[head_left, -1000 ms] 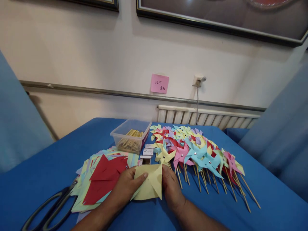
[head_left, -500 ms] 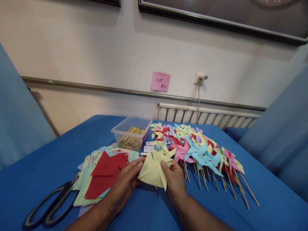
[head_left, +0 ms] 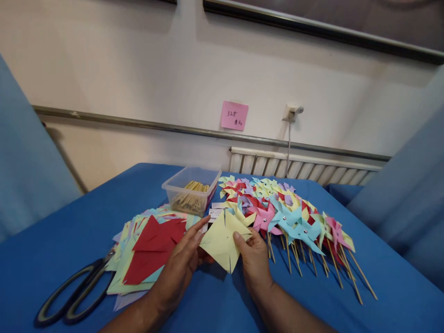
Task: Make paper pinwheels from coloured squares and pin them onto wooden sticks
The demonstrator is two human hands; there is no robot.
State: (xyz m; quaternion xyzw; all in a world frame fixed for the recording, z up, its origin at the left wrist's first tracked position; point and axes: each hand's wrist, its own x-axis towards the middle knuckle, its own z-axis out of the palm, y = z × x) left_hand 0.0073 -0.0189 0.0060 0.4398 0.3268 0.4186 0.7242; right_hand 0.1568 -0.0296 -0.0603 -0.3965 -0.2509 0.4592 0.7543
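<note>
Yellow slit sheet (head_left: 220, 243) held up over blue surface (head_left: 215, 307). R hand (head_left: 255, 261) pinches its R edge; L hand (head_left: 182, 261) at L corner, can't tell if gripping. Prob. orienting step; next move needs firm hold nr ctr. Pinwheels (head_left: 284, 219) to R.

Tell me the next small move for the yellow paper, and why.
Probably fold one cut tip to the middle: the yellow paper looks flat in the right hand, slits running inward from its corners, while nearby pinwheels show tips pinned at their centres.
</note>
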